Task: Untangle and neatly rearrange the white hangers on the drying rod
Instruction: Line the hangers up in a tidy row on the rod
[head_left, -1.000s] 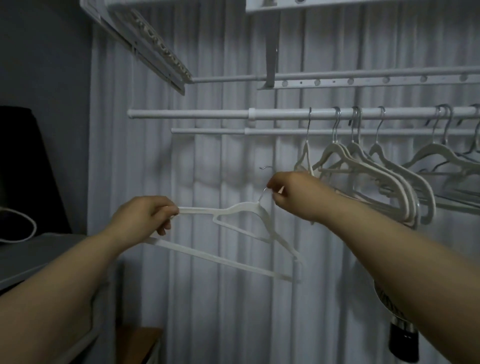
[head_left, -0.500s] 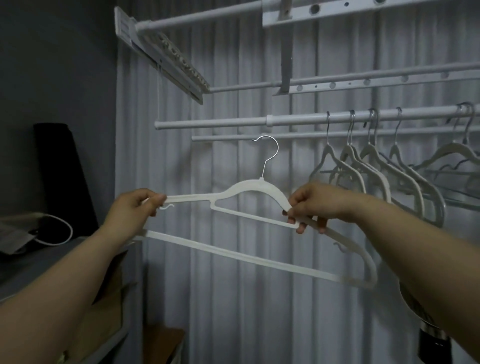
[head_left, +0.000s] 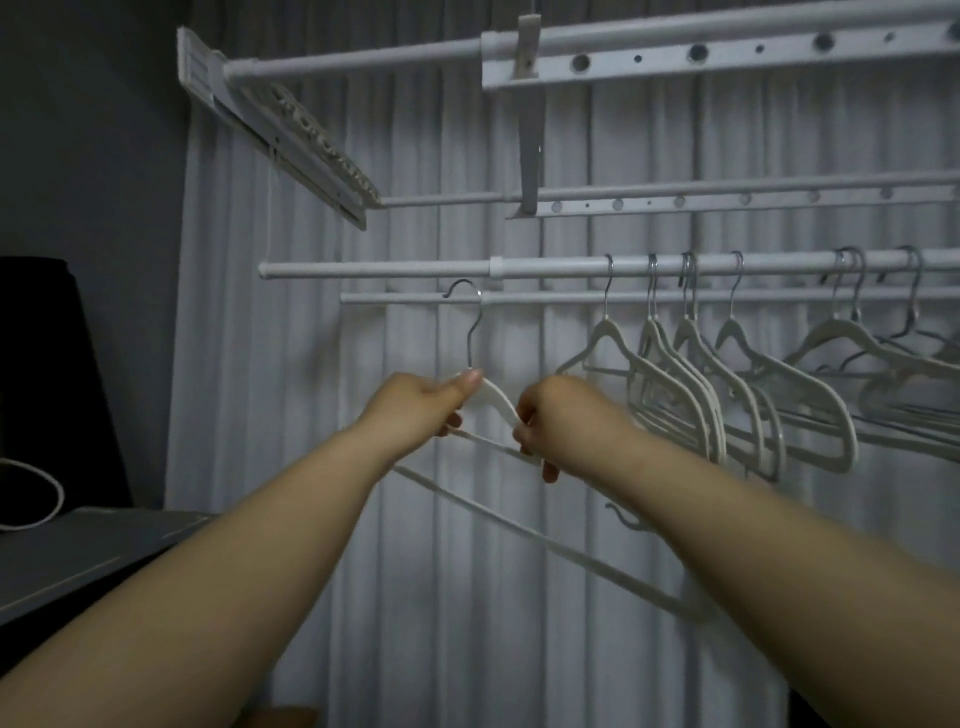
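Observation:
I hold one white hanger (head_left: 497, 402) up in both hands, just below the drying rod (head_left: 395, 270). My left hand (head_left: 415, 402) grips its top near the neck, thumb along the shoulder. My right hand (head_left: 558, 418) grips the right shoulder and the thin inner bar. Its metal hook (head_left: 470, 317) stands upright, its tip level with the thinner rod (head_left: 405, 298) behind and not over either rod. The long bottom bar (head_left: 545, 545) slants down to the right. Several white hangers (head_left: 691, 379) hang on the drying rod to the right, some bunched and overlapping.
A white curtain (head_left: 322, 415) covers the wall behind. Higher rack bars (head_left: 675, 200) and a folded side frame (head_left: 291, 124) hang overhead. A grey surface (head_left: 78, 556) with a white cable (head_left: 31, 493) lies at the lower left, below a black object (head_left: 41, 364).
Both hands have raised the hanger toward the rod. My left hand slid from the hanger's left end to its neck, and the hook now reaches the level of the thin rod.

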